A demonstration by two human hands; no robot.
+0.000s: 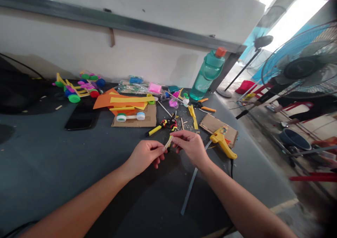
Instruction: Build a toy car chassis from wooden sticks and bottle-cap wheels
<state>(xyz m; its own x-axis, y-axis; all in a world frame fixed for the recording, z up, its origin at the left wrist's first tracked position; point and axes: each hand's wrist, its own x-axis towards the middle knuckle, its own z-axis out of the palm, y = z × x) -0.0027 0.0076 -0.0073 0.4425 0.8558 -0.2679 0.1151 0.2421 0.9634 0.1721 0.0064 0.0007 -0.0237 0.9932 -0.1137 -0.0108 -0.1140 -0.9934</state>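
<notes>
My left hand (145,154) and my right hand (190,145) meet over the middle of a dark table (52,160). Both pinch a small pale stick (168,142) between their fingertips, the left at its lower end, the right at its upper end. Just beyond the hands lie black and yellow pliers (162,126). A yellow glue gun (223,142) rests to the right of my right hand, partly on a cardboard piece (210,123).
A cardboard sheet with orange and yellow paper (123,103) and a bottle-cap axle (131,117) lies at the back. A black phone (80,118), colourful toy cars (79,87), a teal bottle (207,75) and a grey strip (189,190) are also on the table. A fan (302,66) stands right.
</notes>
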